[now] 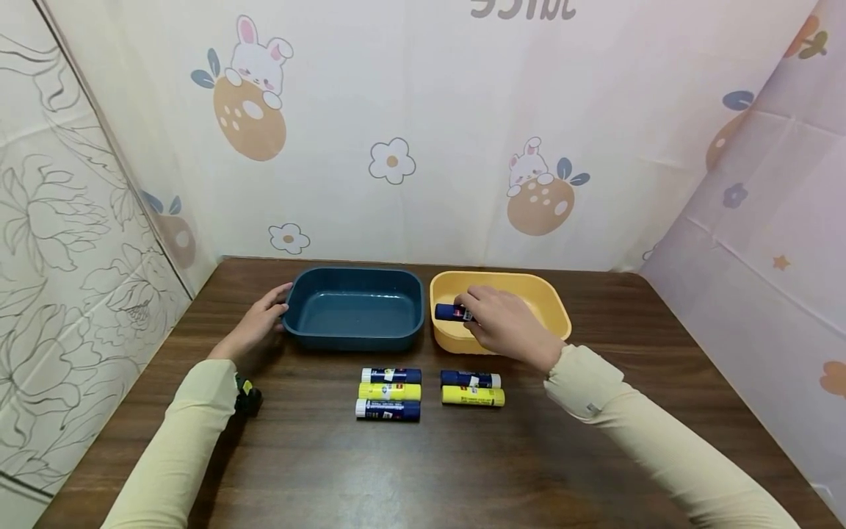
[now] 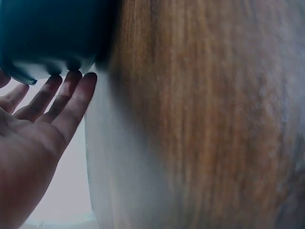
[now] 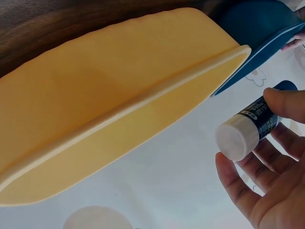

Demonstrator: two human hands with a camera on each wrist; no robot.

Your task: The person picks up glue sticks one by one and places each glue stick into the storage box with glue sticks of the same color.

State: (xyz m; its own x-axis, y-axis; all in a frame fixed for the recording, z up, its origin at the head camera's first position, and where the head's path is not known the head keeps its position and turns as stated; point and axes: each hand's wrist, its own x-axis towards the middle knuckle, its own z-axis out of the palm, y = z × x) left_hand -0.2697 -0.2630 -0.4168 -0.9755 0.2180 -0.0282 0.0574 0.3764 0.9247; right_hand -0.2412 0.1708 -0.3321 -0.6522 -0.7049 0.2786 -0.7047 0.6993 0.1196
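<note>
Here, right hand (image 1: 507, 321) pinches glue stick (image 1: 450, 312) clear of yellow tub's rim (image 1: 496, 274); left hand (image 1: 259, 318), unclenched, touches blue tub (image 1: 357, 342).

Your right hand (image 1: 505, 322) pinches a cylindrical dark-blue glue stick (image 1: 451, 312), white cap at one end, blue end pointing left, above the yellow bin (image 1: 456, 340). That bin, round-cornered, sits upright on the counter (image 1: 317, 463). Just left of it stands the dark-teal bin (image 1: 357, 342), likewise upright and round-cornered; your left hand (image 1: 260, 321) touches its left end.
</note>
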